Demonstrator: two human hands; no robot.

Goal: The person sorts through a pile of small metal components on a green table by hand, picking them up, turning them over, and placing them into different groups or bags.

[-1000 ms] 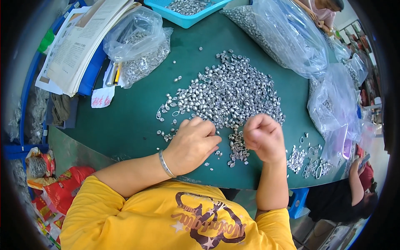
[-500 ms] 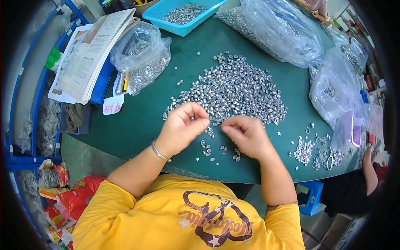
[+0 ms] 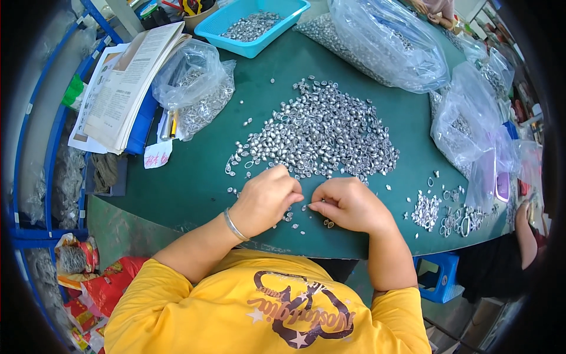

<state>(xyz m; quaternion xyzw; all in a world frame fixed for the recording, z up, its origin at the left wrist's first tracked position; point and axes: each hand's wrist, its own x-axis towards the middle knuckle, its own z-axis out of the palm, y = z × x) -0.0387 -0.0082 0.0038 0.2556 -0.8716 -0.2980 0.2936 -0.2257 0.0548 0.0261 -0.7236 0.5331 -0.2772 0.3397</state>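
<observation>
A broad heap of small silvery oval metal pieces (image 3: pixel 324 133) lies on the green tabletop. At its near edge my left hand (image 3: pixel 264 199) is curled, thumb and fingertips pinched together. Close to its right, my right hand (image 3: pixel 354 205) is pinched likewise, its fingertips a small gap from the left's. Whatever either pinch holds is too small or hidden to make out. A few loose pieces lie under and between my hands, among them a dark oval piece (image 3: pixel 328 223) below the right fingers.
A blue basket (image 3: pixel 206 28) of metal pieces stands at the back. Clear plastic bags, one big bag (image 3: pixel 395 44) at the far right, hold more. A smaller bag (image 3: pixel 203 100) and papers (image 3: pixel 127 88) are at left. Sorted pieces (image 3: pixel 425 211) lie at right; a person (image 3: pixel 525 227) sits beyond.
My hands have come lower, nearer the table's front edge, with the left turned more palm-down. The view has shifted slightly.
</observation>
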